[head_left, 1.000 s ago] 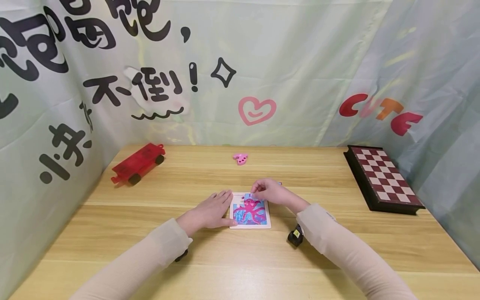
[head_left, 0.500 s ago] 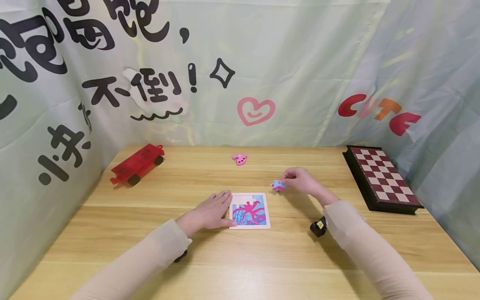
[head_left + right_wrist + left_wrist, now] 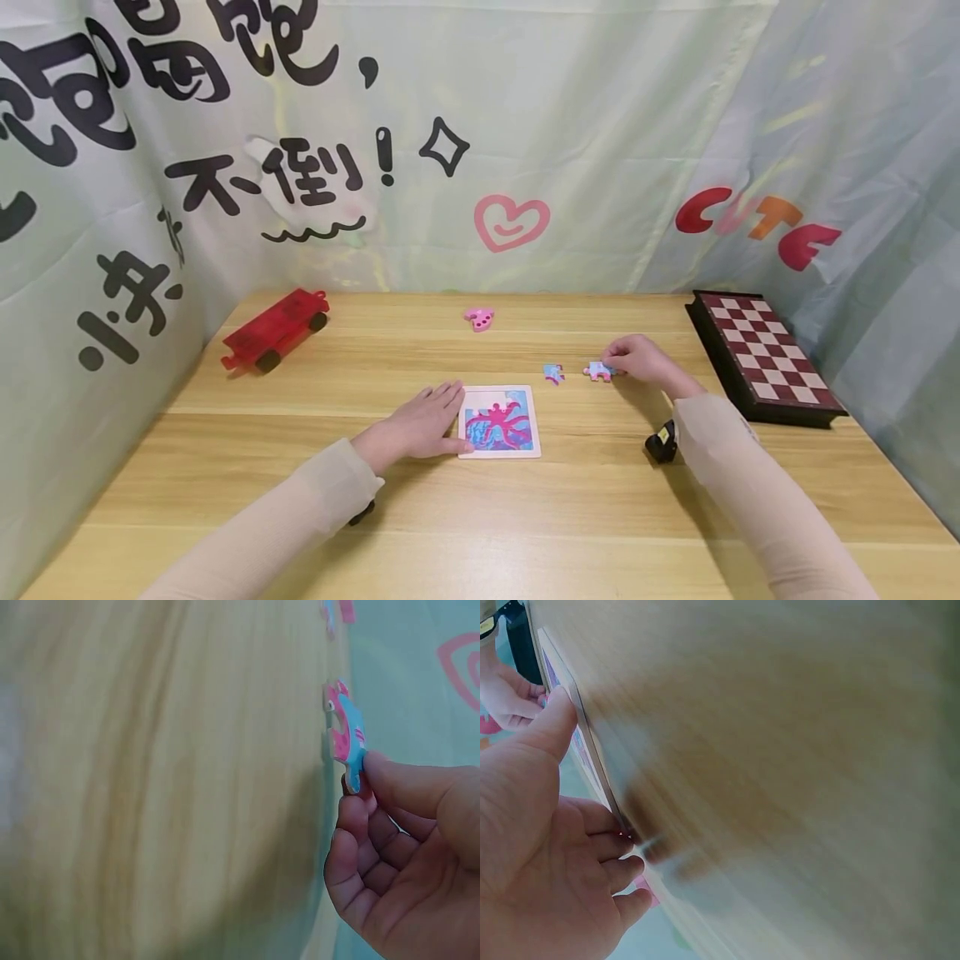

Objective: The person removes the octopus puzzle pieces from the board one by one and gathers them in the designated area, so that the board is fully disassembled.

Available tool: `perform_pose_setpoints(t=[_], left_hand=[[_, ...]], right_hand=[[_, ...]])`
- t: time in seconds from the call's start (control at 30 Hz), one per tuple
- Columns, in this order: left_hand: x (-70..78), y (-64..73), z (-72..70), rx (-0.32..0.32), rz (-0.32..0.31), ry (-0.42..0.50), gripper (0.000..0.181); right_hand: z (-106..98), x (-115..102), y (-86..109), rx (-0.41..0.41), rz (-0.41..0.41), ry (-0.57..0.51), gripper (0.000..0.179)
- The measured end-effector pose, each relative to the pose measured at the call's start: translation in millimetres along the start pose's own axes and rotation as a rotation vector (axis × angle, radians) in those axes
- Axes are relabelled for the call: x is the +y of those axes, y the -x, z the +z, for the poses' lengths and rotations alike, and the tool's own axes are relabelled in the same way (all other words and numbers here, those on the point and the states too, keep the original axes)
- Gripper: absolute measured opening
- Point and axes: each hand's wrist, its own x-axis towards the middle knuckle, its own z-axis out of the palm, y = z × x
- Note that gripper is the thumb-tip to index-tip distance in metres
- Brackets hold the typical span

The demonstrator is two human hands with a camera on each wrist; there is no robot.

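Note:
A square puzzle board [image 3: 498,455] with a pale rim lies mid-table, its picture a pink octopus on blue. My left hand [image 3: 420,422] rests along its left side, fingers stretched out and thumb over the lower left corner; the left wrist view shows the thumb [image 3: 551,724] on the board's edge. Farther right, my right hand [image 3: 641,360] pinches a blue and pink puzzle piece [image 3: 349,735] between thumb and fingertips, close over the table. Between that piece and the board lies a loose blue puzzle piece [image 3: 552,372] with some pink.
A small pink triangular thing with dark dots [image 3: 480,318] lies at the back middle. A red toy wagon [image 3: 276,327] stands at the back left, and a checkered board box [image 3: 772,358] at the right. Printed cloth [image 3: 600,125] hangs behind the table.
My right hand has gone from the puzzle board's top edge out to the right, and now holds a piece apart from the loose one. My left hand has stayed in place.

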Motion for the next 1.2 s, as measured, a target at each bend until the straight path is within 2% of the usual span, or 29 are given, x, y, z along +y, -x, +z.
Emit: perform_pose_setpoints(t=[0.17, 0.47, 0.73, 0.97, 1.2], left_hand=[[0.5, 0.4, -0.3, 0.002, 0.008, -0.001, 0.085], [-0.1, -1.1, 0.8, -0.002, 0.000, -0.003, 0.086], [-0.9, -1.1, 2.0, -0.003, -0.002, -0.006, 0.087], [-1.3, -0.8, 2.1, -0.001, -0.001, -0.005, 0.087], [-1.1, -0.4, 1.3, 0.005, 0.002, -0.011, 0.086]], right_hand=[[-0.9, 6.2, -4.1, -0.002, 0.042, 0.003, 0.016], [-1.7, 7.2, -7.5, -0.008, 0.062, 0.033, 0.015], [-0.7, -0.9, -6.3, -0.006, 0.069, 0.055, 0.015], [8.8, -29.7, -3.3, 0.004, -0.072, 0.091, 0.019], [38.5, -57.3, -5.0, -0.042, -0.184, 0.043, 0.014]])
